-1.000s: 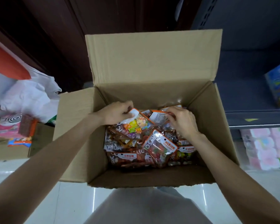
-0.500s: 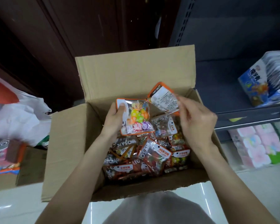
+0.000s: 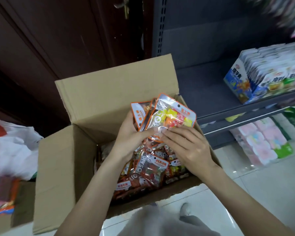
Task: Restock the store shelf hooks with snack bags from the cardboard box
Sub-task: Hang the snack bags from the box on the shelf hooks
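Hands over cardboard box | your left hand grips a bunch of snack bags | your right hand, fingers straight, presses their lower edge

Bare forearms without sleeves, light grey garment below, grey shoe

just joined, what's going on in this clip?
A person is pulling snack bags out of an open cardboard box on the floor. The left hand grips a small bunch of bags raised above the box, and the right hand rests its fingers on the bottom edge of the front bag. Many more bags lie in the box. Nothing has gone onto hooks yet; the shelf beside the box holds other boxed goods.
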A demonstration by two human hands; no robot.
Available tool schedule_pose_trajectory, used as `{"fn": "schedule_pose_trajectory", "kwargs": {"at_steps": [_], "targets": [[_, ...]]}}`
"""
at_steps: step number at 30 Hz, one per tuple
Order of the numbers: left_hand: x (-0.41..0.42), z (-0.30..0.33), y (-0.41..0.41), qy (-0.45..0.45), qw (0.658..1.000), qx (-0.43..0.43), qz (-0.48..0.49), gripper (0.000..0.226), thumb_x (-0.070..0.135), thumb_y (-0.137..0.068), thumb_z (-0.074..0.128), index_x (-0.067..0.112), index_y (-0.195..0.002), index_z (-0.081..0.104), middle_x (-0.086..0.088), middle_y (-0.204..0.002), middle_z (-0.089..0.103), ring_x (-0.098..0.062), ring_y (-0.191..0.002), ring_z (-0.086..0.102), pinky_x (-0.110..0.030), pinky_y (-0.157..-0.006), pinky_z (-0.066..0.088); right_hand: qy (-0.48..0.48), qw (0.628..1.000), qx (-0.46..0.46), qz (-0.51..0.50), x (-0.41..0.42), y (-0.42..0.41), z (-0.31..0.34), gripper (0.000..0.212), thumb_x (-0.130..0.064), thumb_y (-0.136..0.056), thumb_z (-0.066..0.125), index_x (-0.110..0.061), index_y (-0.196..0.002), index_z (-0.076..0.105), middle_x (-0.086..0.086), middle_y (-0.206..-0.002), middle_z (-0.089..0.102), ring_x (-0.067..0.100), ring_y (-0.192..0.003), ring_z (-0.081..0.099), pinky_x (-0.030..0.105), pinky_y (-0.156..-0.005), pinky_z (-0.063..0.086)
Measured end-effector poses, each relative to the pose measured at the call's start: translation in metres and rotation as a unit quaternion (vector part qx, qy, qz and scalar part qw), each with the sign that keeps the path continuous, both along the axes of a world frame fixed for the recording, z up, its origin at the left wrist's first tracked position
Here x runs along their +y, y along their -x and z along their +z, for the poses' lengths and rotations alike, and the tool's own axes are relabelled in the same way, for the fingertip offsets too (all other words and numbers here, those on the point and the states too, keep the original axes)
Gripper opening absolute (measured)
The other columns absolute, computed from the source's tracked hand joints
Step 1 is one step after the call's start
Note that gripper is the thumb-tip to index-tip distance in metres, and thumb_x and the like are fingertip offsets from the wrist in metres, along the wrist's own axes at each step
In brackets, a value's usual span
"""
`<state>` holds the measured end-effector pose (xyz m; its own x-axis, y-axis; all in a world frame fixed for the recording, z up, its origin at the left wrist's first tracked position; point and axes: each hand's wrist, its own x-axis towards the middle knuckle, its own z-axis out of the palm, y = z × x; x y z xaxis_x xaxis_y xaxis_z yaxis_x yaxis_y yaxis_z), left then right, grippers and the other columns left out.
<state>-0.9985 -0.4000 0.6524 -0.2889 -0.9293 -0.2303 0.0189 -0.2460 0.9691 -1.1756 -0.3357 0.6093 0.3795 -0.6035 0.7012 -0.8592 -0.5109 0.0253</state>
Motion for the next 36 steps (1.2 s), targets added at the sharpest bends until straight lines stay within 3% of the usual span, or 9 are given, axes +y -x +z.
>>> {"fn": "schedule_pose_trajectory", "kwargs": {"at_steps": [5, 8, 11, 14, 17, 21, 28, 32, 36], "targets": [[0.015, 0.007, 0.037, 0.121, 0.989, -0.070, 0.042, 0.048, 0.008, -0.069, 0.074, 0.031, -0.107, 0.056, 0.004, -0.102, 0.070, -0.015, -0.095, 0.067, -0.037, -0.086, 0.054, -0.016, 0.999, -0.049, 0.005, 0.014, 0.027, 0.007, 0.026, -0.034, -0.090, 0.068, -0.022, -0.113, 0.071, -0.001, -0.129, 0.061, 0.021, -0.120, 0.051, 0.045, -0.110, 0.030], [0.030, 0.015, 0.063, 0.182, 0.975, -0.118, 0.041, 0.053, 0.013, -0.068, 0.069, 0.035, -0.113, 0.052, 0.005, -0.106, 0.068, -0.016, -0.099, 0.065, -0.043, -0.092, 0.051, -0.062, 0.977, -0.190, -0.077, 0.028, 0.060, 0.027, 0.040, -0.044, -0.090, 0.061, -0.029, -0.127, 0.056, 0.003, -0.146, 0.039, 0.025, -0.138, 0.033, 0.048, -0.114, 0.023], [0.056, 0.020, 0.098, 0.188, 0.977, -0.094, 0.028, 0.052, 0.008, -0.068, 0.067, 0.036, -0.109, 0.053, 0.009, -0.100, 0.068, -0.011, -0.093, 0.064, -0.042, -0.090, 0.051, -0.238, 0.878, -0.408, -0.072, 0.047, 0.106, 0.059, 0.067, -0.046, -0.077, 0.075, -0.046, -0.134, 0.039, -0.015, -0.141, 0.042, 0.004, -0.133, 0.039, 0.021, -0.104, 0.037], [0.088, 0.022, 0.145, 0.175, 0.984, -0.040, -0.002, 0.051, 0.004, -0.073, 0.068, 0.027, -0.116, 0.054, 0.012, -0.100, 0.070, -0.006, -0.093, 0.065, -0.029, -0.082, 0.054, -0.388, 0.738, -0.552, 0.011, 0.074, 0.161, 0.066, 0.061, -0.028, -0.073, 0.077, -0.040, -0.125, 0.047, -0.029, -0.101, 0.065, -0.005, -0.094, 0.063, 0.016, -0.075, 0.050], [0.120, 0.024, 0.202, 0.151, 0.988, 0.006, 0.007, 0.048, -0.001, -0.081, 0.071, 0.011, -0.124, 0.054, 0.007, -0.103, 0.071, -0.007, -0.094, 0.066, -0.023, -0.082, 0.053, -0.381, 0.700, -0.604, 0.008, 0.105, 0.216, 0.063, 0.029, -0.017, -0.081, 0.071, -0.028, -0.106, 0.062, -0.014, -0.087, 0.071, 0.002, -0.079, 0.066, 0.020, -0.067, 0.052], [0.154, 0.028, 0.274, 0.093, 0.993, 0.047, 0.056, 0.015, 0.011, -0.092, 0.059, 0.012, -0.106, 0.065, 0.010, -0.087, 0.071, -0.001, -0.080, 0.064, -0.015, -0.071, 0.049, -0.370, 0.633, -0.679, 0.026, 0.141, 0.281, 0.062, 0.025, -0.018, -0.082, 0.067, -0.021, -0.107, 0.068, 0.000, -0.098, 0.073, 0.013, -0.086, 0.067, 0.025, -0.071, 0.055], [0.157, 0.034, 0.356, 0.122, 0.988, 0.018, 0.088, 0.011, 0.010, -0.091, 0.062, 0.015, -0.094, 0.071, 0.011, -0.074, 0.072, 0.000, -0.067, 0.063, -0.016, -0.061, 0.050, -0.315, 0.672, -0.668, -0.059, 0.155, 0.374, 0.054, 0.019, -0.020, -0.081, 0.075, -0.019, -0.096, 0.063, 0.002, -0.085, 0.069, 0.016, -0.073, 0.062, 0.032, -0.064, 0.049], [0.128, 0.035, 0.385, 0.197, 0.971, -0.050, 0.123, 0.009, 0.014, -0.087, 0.069, 0.022, -0.086, 0.071, 0.013, -0.074, 0.071, -0.003, -0.071, 0.063, -0.021, -0.065, 0.049, -0.265, 0.731, -0.622, -0.092, 0.144, 0.424, 0.062, 0.009, -0.008, -0.085, 0.070, -0.015, -0.081, 0.066, -0.010, -0.066, 0.064, 0.005, -0.061, 0.055, 0.022, -0.057, 0.046], [0.089, 0.041, 0.412, 0.313, 0.923, -0.190, 0.118, 0.007, 0.027, -0.083, 0.074, 0.033, -0.082, 0.071, 0.014, -0.074, 0.070, 0.002, -0.068, 0.061, -0.023, -0.066, 0.047, -0.250, 0.812, -0.521, -0.076, 0.116, 0.484, 0.085, 0.016, -0.004, -0.092, 0.061, -0.019, -0.092, 0.065, -0.020, -0.073, 0.066, -0.006, -0.067, 0.056, 0.013, -0.061, 0.044]]}}
